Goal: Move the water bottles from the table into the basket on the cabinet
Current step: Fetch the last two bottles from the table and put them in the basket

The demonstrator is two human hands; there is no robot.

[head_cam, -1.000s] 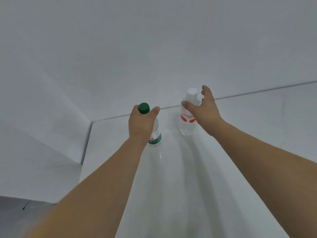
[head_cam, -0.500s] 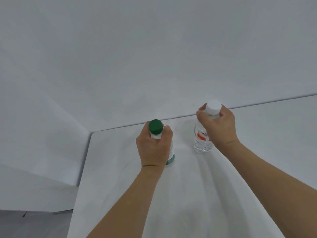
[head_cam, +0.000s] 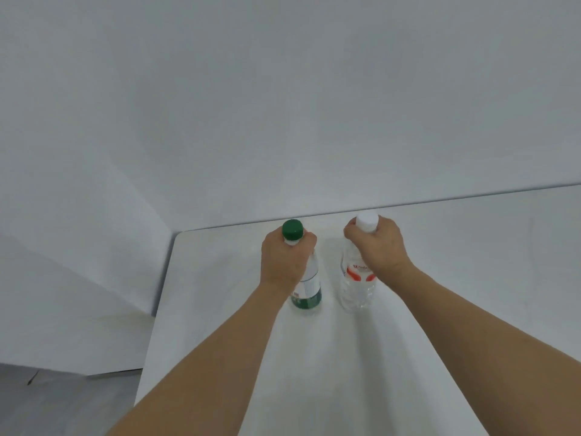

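Both hands are wrapped around bottle necks: the left hand (head_cam: 284, 262) has its fingers curled just under the cap of the green-capped bottle (head_cam: 306, 287), and the right hand (head_cam: 379, 247) grips the white-capped bottle (head_cam: 356, 287) the same way below its cap. The two bottles stand upright and near each other, not touching, toward the far left corner of the white desk (head_cam: 471, 247); whether their bases still rest on the surface or have just cleared it cannot be told. Neither the basket nor the cabinet is in view, so by my reading the task is at its start: both bottles are grasped, and the lift, the carry and the placing all remain. Compared with half a second ago, the grips look the same, but the bottles and hands sit closer to the camera and nearer one another, with more of each label showing below the fists.
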